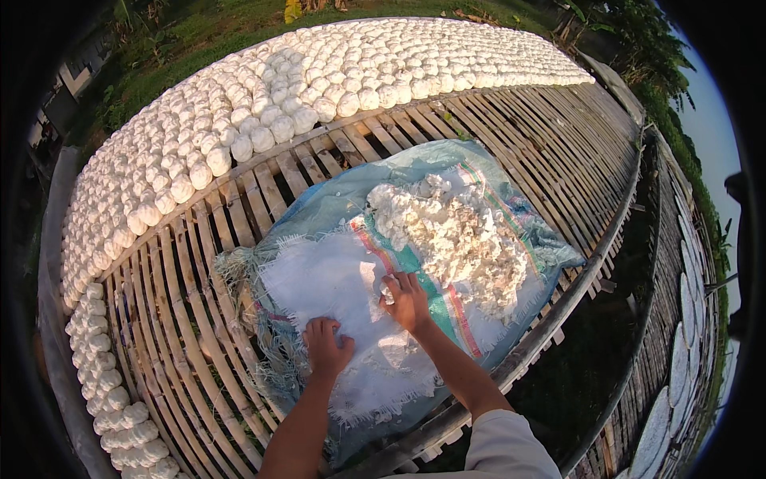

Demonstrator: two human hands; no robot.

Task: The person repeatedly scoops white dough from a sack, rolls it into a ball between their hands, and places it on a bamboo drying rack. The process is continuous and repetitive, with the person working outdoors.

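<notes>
Outdoors, a person is bending over a long rack of split bamboo slats [511, 144] and is working with both bare hands on a woven plastic sack of pale blue colour with red and green stripes [335, 199], which is lying flat across the slats near the front edge of the rack. On the sack, a white frayed cloth [319, 279] is spreading out, and both hands are resting on it. The left hand [325, 345] is lying palm down on the lower part of the cloth, its fingers bent and pressing into the fabric; I cannot tell if it is pinching anything. The right hand [405, 302] is lying a little higher, just beside the striped band, with its fingers curled and touching small white crumbs at the foot of a heap of white crumbly wet mass [463, 239]. This heap is sitting on the right half of the sack, just beyond the right hand. Behind the sack, many rows of white round lumps [263, 104] are covering the far side of the rack and are curving down along its left edge. Green grass [199, 32] is showing beyond the rack.
</notes>
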